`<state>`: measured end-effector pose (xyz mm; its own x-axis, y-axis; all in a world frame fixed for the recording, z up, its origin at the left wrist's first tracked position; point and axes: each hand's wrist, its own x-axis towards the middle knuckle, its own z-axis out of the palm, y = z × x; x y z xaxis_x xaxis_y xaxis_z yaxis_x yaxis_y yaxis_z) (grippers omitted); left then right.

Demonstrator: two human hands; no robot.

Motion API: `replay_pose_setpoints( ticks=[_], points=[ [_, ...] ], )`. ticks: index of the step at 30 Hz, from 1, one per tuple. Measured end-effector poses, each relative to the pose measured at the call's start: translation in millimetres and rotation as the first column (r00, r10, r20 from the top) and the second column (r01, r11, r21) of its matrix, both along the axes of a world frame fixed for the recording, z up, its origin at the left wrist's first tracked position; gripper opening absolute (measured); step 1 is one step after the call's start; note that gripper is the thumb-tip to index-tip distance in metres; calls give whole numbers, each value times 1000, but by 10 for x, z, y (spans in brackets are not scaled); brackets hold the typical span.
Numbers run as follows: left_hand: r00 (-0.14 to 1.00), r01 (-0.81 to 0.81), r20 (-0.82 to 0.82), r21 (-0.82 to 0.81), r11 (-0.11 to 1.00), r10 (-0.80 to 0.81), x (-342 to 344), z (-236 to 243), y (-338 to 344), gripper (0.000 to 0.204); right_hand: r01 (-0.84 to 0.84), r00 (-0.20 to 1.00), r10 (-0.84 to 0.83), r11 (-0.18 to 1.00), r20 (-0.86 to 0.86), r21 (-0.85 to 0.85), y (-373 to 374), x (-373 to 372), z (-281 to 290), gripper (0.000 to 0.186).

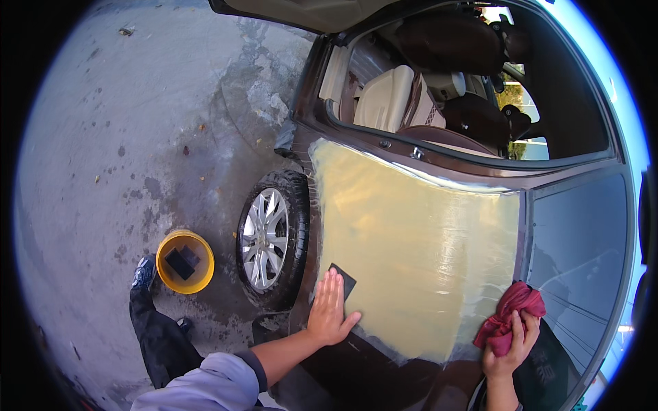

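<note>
My left hand [334, 309] presses a dark sheet of sandpaper [347, 282] flat against the car's rear side panel. Its fingers are straight and held together, with the thumb apart. Part of the sheet is hidden under them. Pale yellow filler [411, 240] covers most of that panel, with wet streaks and shiny patches on the right side. A bunched red cloth [510, 316] is gripped by my right hand [513, 346] at the panel's right edge, next to the rear window [582, 240].
Left of the panel is a wheel [264, 240] with silver spokes. A yellow bucket [205, 274], holding water and a dark block [179, 264], stands on the stained concrete [103, 151] by my shoe [143, 272]. The door [301, 12] is open above, showing beige seats [384, 99].
</note>
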<state>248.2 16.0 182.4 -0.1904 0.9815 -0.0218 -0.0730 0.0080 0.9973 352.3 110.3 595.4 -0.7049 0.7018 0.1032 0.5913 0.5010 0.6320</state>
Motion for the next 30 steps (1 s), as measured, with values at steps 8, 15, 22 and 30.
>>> replay_pose_setpoints(
  ticks=[8, 15, 22, 30],
  points=[
    [987, -158, -43, -108, 981, 155, -168, -564, 1100, 98, -26, 999, 26, 1000, -27, 10, 0, 13, -30, 64],
    [998, -1, -59, -11, 1000, 1, 320, -4, -561, 107, -44, 999, 45, 999, -15, 21, 17, 16, -33, 65],
    [983, -179, -56, -154, 972, 172, -154, -343, 1046, 98, -46, 998, 48, 999, -49, 25, 12, 17, -51, 66],
    [992, 115, -76, 151, 982, -105, 424, 355, -518, 105, -74, 996, 76, 997, -54, 25, 6, -60, -53, 68]
  ],
)
